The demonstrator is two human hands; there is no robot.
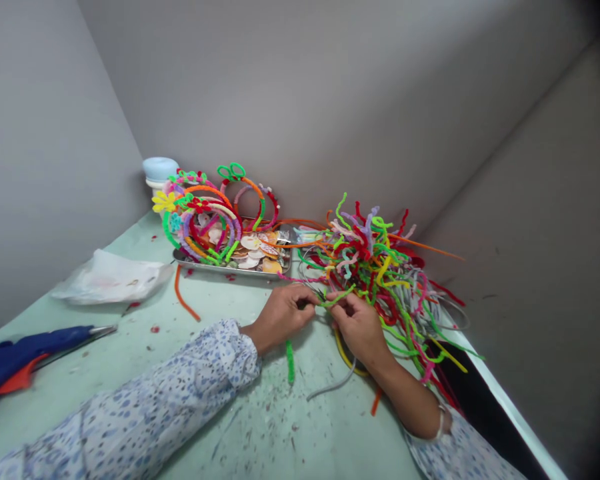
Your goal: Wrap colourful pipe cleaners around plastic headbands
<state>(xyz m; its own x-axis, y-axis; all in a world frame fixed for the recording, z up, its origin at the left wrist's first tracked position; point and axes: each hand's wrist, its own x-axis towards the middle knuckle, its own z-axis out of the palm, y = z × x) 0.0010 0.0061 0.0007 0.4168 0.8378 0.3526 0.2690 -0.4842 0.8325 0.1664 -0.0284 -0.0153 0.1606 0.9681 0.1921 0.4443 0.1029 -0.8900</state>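
Both hands meet near the middle of the table, fingertips almost touching. My left hand (286, 317) is pinched closed on a green pipe cleaner (341, 297). Thumb and fingers of my right hand (357, 327) close on the same pipe cleaner, whose light green end sticks out above them. Thin dark strands show near the left fingertips; I cannot tell what they are. Below the hands lies a short green pipe cleaner piece (291, 362). A grey pipe cleaner (333, 385) curves across the table beside my right wrist.
A tangled heap of coloured pipe cleaners (380, 267) spreads on the right. Behind my left hand, a metal tray (230, 270) holds shell-like discs and pipe-cleaner hoops (213, 230). At left are a plastic bag (115, 277), a blue glue gun (40, 350) and a blue-lidded jar (160, 170).
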